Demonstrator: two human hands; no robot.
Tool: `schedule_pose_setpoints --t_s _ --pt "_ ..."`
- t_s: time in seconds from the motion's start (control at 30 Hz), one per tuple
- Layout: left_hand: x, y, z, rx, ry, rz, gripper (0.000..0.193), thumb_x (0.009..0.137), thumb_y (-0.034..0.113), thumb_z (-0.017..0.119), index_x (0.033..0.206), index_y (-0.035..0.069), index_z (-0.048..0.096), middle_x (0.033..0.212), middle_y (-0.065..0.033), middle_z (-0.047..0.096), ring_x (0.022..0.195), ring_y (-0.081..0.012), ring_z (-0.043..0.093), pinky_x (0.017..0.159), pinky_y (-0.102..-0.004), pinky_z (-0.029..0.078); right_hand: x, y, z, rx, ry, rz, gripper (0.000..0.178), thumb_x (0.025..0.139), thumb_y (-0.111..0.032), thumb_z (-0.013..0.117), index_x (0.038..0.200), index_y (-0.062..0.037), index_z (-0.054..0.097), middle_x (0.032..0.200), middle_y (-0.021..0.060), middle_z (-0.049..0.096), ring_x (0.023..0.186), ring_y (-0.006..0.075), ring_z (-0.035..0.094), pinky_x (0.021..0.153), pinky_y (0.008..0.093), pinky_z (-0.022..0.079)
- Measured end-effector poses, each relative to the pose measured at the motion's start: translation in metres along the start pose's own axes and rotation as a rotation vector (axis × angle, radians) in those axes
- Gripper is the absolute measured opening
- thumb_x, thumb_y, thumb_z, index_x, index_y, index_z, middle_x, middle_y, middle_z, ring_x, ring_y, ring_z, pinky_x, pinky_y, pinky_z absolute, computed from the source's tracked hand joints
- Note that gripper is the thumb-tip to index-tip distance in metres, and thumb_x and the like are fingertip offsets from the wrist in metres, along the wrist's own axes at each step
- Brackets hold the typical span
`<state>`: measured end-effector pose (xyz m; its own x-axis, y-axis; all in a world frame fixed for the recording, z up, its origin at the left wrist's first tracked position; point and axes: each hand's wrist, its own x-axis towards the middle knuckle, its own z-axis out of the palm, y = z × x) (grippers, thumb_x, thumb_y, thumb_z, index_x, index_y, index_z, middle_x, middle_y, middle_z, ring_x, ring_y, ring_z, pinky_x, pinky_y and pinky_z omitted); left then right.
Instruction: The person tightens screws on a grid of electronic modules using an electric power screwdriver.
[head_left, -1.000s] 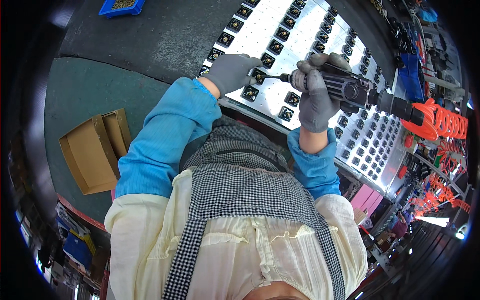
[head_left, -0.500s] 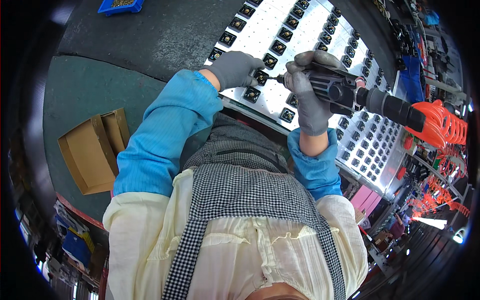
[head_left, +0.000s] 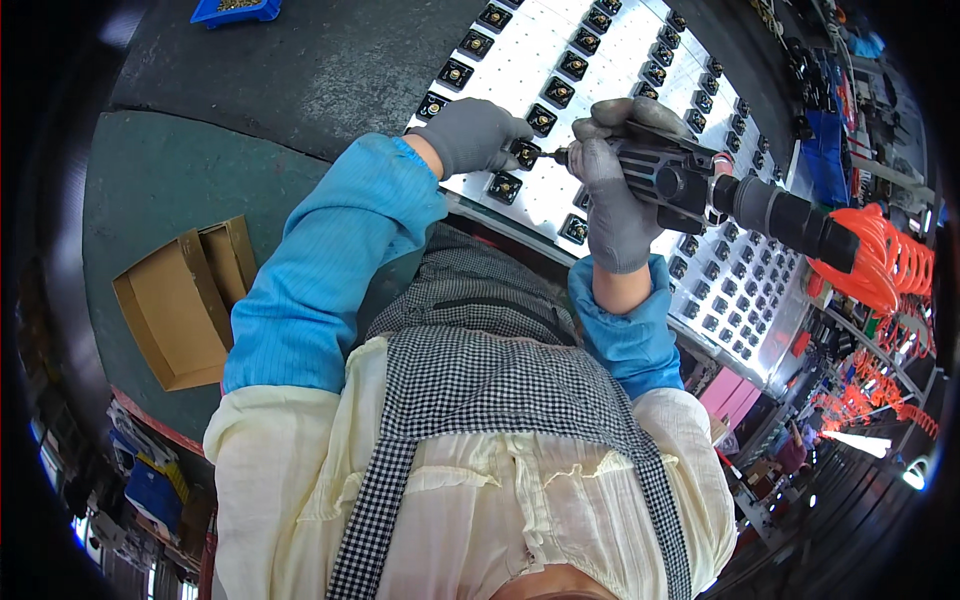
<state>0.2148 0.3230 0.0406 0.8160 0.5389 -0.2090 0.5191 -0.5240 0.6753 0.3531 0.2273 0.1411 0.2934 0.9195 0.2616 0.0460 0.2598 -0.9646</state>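
Observation:
My right hand (head_left: 618,190), in a grey glove, is wrapped round a black air screwdriver (head_left: 668,180) lying nearly level. Its thin bit points left at a small black square part (head_left: 524,154) with a brass-coloured centre. Whether the tip touches the part cannot be made out. My left hand (head_left: 468,138), also gloved, has its fingertips closed at the left side of that part. Under it lies a pale metal plate (head_left: 612,85) with rows of similar parts. Nearest below my left fingers is another black square part (head_left: 504,187).
An orange coiled air hose (head_left: 875,262) hangs from the screwdriver's rear at the right. An open cardboard box (head_left: 178,315) stands on the green bench top (head_left: 150,190) at my left. A blue tray (head_left: 238,10) of small brass-coloured pieces sits at the far left.
The screwdriver's rear end has moved very slightly right and down with my right hand. My left hand stays at the same black square part.

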Motion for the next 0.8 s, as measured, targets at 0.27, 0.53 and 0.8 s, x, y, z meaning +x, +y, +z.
schedule_pose_setpoints --t_s 0.27,0.53,0.8 --pt "0.001 -0.001 -0.001 0.069 -0.024 0.035 0.048 0.079 0.030 0.076 0.123 0.017 0.063 0.085 -0.0072 0.068 0.080 -0.0255 0.067 0.073 -0.0392 0.053 0.006 -0.003 0.002 0.018 -0.018 0.004 0.033 0.085 0.004 0.066 0.115 -0.0028 0.054 0.101 0.0072 0.065 0.090 0.0120 0.064 0.083 0.0288 0.054" --pt "0.004 -0.004 -0.001 0.085 -0.024 0.071 0.044 0.078 0.028 0.076 0.119 0.016 0.064 0.084 -0.0078 0.068 0.078 -0.0264 0.067 0.072 -0.0401 0.052 0.002 0.002 0.005 0.014 -0.036 -0.044 0.038 0.086 0.005 0.065 0.120 -0.0032 0.052 0.103 0.0069 0.063 0.092 0.0120 0.062 0.082 0.0283 0.054" --pt "0.001 -0.004 -0.002 0.086 -0.048 0.059 0.042 0.077 0.028 0.077 0.116 0.016 0.065 0.084 -0.0077 0.068 0.080 -0.0268 0.068 0.072 -0.0405 0.052 0.001 0.008 0.004 0.019 -0.031 -0.029 0.041 0.085 0.005 0.065 0.122 -0.0026 0.051 0.107 0.0095 0.064 0.095 0.0133 0.063 0.084 0.0295 0.054"
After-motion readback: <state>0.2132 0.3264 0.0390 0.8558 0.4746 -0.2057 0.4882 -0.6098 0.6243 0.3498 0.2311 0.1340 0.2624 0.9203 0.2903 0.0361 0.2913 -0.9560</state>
